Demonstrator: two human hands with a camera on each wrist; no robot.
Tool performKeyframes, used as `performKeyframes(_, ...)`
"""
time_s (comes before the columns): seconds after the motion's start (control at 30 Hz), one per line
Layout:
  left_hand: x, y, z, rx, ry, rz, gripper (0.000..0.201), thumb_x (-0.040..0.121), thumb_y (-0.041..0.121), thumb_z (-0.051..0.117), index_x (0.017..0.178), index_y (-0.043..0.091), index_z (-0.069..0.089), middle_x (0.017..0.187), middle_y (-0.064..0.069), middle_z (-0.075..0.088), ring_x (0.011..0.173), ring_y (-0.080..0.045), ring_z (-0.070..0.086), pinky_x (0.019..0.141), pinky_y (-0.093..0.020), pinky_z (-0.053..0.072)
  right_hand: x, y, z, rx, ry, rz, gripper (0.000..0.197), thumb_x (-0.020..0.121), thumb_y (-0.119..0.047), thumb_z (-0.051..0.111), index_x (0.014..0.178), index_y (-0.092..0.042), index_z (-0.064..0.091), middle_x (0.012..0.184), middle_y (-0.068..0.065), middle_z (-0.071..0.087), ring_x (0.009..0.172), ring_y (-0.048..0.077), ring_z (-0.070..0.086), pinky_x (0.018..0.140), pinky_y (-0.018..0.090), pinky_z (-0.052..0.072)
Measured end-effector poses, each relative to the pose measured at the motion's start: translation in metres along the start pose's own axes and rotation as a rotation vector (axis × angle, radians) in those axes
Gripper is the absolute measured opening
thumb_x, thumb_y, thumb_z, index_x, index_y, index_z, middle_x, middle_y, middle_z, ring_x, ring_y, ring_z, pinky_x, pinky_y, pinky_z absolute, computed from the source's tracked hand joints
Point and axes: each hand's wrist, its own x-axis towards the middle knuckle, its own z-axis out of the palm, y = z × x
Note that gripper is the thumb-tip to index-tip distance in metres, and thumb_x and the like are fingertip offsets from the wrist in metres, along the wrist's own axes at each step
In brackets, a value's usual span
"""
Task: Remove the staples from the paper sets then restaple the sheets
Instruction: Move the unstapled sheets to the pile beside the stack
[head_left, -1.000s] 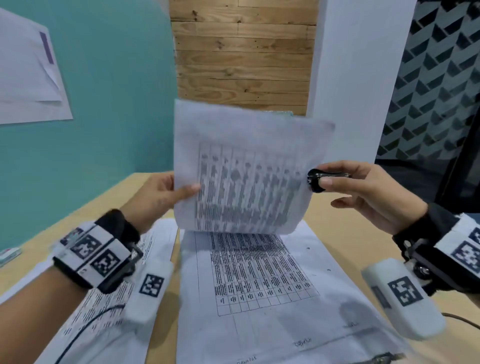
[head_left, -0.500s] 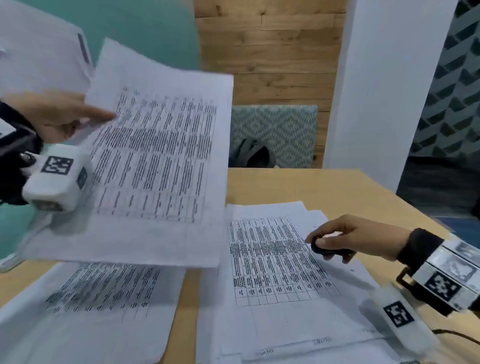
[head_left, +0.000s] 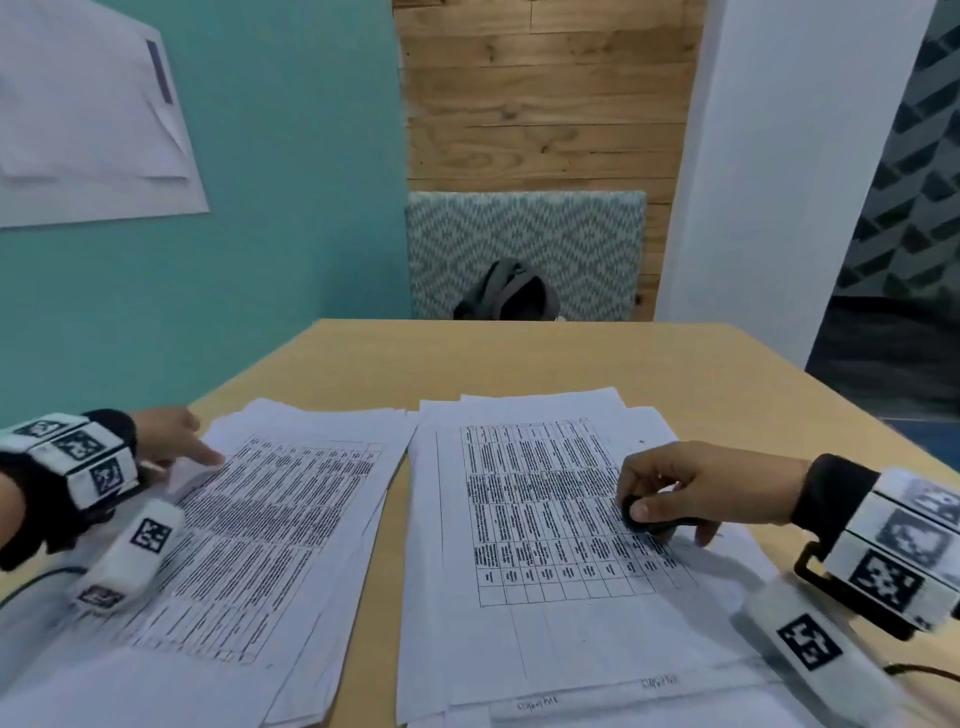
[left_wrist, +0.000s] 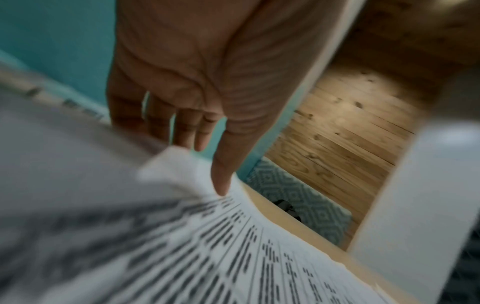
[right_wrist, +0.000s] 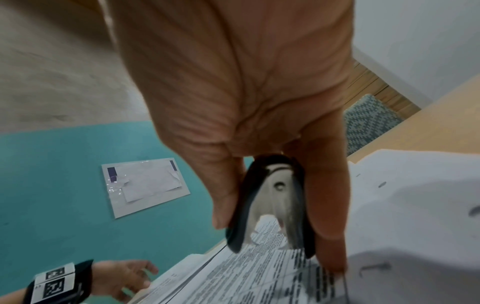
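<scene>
Two stacks of printed sheets lie on the wooden table (head_left: 519, 358). My left hand (head_left: 200, 447) reaches over the far left corner of the left stack (head_left: 270, 545). Its fingers are straight, and the thumb (left_wrist: 221, 185) touches the top sheet (left_wrist: 207, 257) near its corner. My right hand (head_left: 649, 506) rests on the right stack (head_left: 540, 519) and pinches a black staple remover (head_left: 657, 525). In the right wrist view the remover (right_wrist: 272, 201) sits between thumb and finger, its metal claws pointing down at the table of print. A small bent staple (right_wrist: 374, 268) lies on the sheet beside it.
A chair with a patterned back (head_left: 524, 244) stands beyond the table's far edge, with a dark bag (head_left: 506, 293) on it. A white poster (head_left: 88, 119) hangs on the teal wall at left. A white pillar (head_left: 779, 182) rises at back right.
My left hand has swung the lifted sheet down to the left and laid it on the left stack. The right hand, still holding the remover, has settled on the right stack.
</scene>
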Motion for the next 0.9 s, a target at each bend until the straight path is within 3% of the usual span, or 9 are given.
performKeyframes(0.1,-0.03,0.038,-0.018,0.079,0.172,0.033,0.073,0.079,0.024,0.072,0.137,0.001,0.033,0.137,-0.02,0.045,0.122,-0.033,0.046,0.097,-0.034,0.037,0.0,0.0,0.0,-0.009,-0.006,0.011,0.006,0.091,-0.021,0.056,0.089,-0.021,0.062,0.089,-0.005,0.067,0.077,0.007,0.065,0.063,0.024,0.053)
performKeyframes(0.2,-0.038,0.091,-0.032,0.149,0.15,0.24,0.057,0.083,0.029,0.067,0.131,0.008,0.045,0.13,-0.015,0.052,0.115,-0.027,0.05,0.089,-0.027,0.039,0.001,0.0,-0.001,-0.002,0.006,0.028,0.012,0.092,-0.021,0.055,0.096,-0.015,0.065,0.093,0.006,0.069,0.079,0.009,0.065,0.062,0.022,0.053)
performKeyframes(0.3,-0.048,0.159,-0.021,0.185,-0.033,0.393,0.039,0.088,0.024,0.061,0.124,0.012,0.052,0.109,-0.008,0.06,0.092,-0.02,0.056,0.055,-0.02,0.043,0.001,0.002,-0.001,0.018,0.009,0.04,0.018,0.093,-0.022,0.054,0.102,-0.014,0.068,0.088,0.003,0.068,0.076,0.006,0.062,0.061,0.02,0.053)
performKeyframes(0.37,-0.051,0.2,-0.002,0.264,-0.126,0.456,0.035,0.092,0.019,0.055,0.126,0.012,0.052,0.111,-0.004,0.059,0.094,-0.017,0.057,0.045,-0.009,0.039,-0.001,0.003,-0.001,0.039,0.009,0.045,0.02,0.092,-0.025,0.055,0.099,-0.014,0.071,0.081,-0.003,0.068,0.07,0.003,0.059,0.061,0.019,0.052)
performKeyframes(0.43,-0.046,0.232,0.02,0.36,-0.155,0.491,0.04,0.093,0.017,0.054,0.132,0.011,0.048,0.128,-0.007,0.055,0.096,-0.017,0.053,0.05,-0.009,0.041,-0.003,0.005,-0.001,0.071,0.013,0.048,0.02,0.091,-0.027,0.057,0.094,-0.015,0.073,0.074,-0.007,0.067,0.065,0.0,0.056,0.062,0.018,0.051)
performKeyframes(0.5,-0.032,0.248,0.037,0.433,-0.153,0.527,0.048,0.089,0.021,0.06,0.134,0.011,0.046,0.135,-0.007,0.049,0.106,-0.022,0.051,0.075,-0.02,0.044,-0.006,0.008,-0.002,0.088,0.01,0.052,0.022,0.09,-0.029,0.058,0.093,-0.014,0.074,0.066,-0.013,0.063,0.061,-0.001,0.052,0.063,0.018,0.051)
performKeyframes(0.63,0.016,0.259,0.054,0.498,-0.145,0.523,0.069,0.039,0.055,0.085,0.096,0.022,0.063,0.102,-0.002,0.061,0.082,-0.02,0.05,0.068,-0.024,0.042,-0.01,0.011,-0.003,0.094,0.004,0.052,0.023,0.09,-0.03,0.058,0.092,-0.013,0.074,0.055,-0.016,0.054,0.055,-0.001,0.045,0.066,0.019,0.052)
performKeyframes(0.77,-0.003,0.27,0.049,0.492,-0.239,0.52,0.052,0.071,0.035,0.078,0.111,0.008,0.061,0.105,-0.006,0.055,0.089,-0.02,0.047,0.065,-0.023,0.04,-0.012,0.015,-0.003,0.087,0.007,0.039,0.022,0.09,-0.028,0.059,0.095,-0.012,0.072,0.053,-0.017,0.053,0.053,-0.003,0.047,0.065,0.017,0.051)
performKeyframes(0.9,-0.002,0.274,0.05,0.448,-0.184,0.555,0.033,0.074,0.034,0.076,0.079,0.016,0.048,0.08,-0.001,0.042,0.068,-0.015,0.038,0.057,-0.024,0.031,-0.012,0.017,-0.004,0.103,0.001,0.04,0.022,0.089,-0.029,0.06,0.098,-0.013,0.073,0.055,-0.017,0.054,0.055,-0.005,0.048,0.065,0.017,0.051)
